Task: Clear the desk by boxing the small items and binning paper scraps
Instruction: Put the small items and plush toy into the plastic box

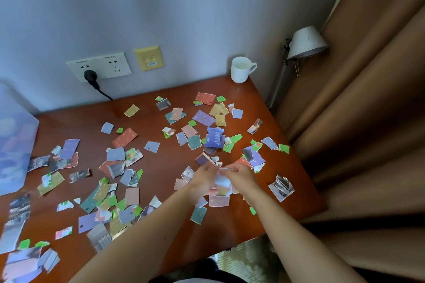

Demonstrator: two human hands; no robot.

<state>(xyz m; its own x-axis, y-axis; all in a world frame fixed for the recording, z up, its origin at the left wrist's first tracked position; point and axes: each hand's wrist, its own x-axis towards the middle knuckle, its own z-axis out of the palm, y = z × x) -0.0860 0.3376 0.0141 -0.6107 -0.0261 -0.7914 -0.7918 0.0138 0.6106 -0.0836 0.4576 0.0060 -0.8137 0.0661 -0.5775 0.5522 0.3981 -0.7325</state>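
Desk (161, 112): red-brown wood against a pale wall, with a brown curtain (368, 122) along its right side. I logged it as covered almost edge to edge with torn paper scraps (125, 137). They were purple, green, yellow, salmon, teal and grey photo pieces, lying flat, many overlapping, thickest at the front left.

Box (13, 140): translucent plastic at the desk's left edge, partly out of frame. Bluish and pinkish shapes showed through its wall, too blurred for me to identify.

Lamp (307, 41): white shade on a metal stem, off the far right corner between wall and curtain.

Mug (241, 70): white, upright on the far right corner, handle turned right. Its inside showed only white.

Socket plate (101, 66): on the wall above the far edge, with a black plug (90, 76) in its left outlet.

Arms: both bare forearms reached in from the bottom of frame and converged over the desk's right-centre.

Left hand (203, 178): fingers curled, tips pointing right.

Right hand (241, 176): fingers curled, tips pointing left and meeting the left's.

Wad (222, 180): pale scraps bunched together, pinched by both hands over the loose pieces. I could not tell whether it touched them. Blur hid the separate fingers.

Packet (215, 138): small, blue, printed, lying on scraps just beyond the hands, and neither hand touched it.
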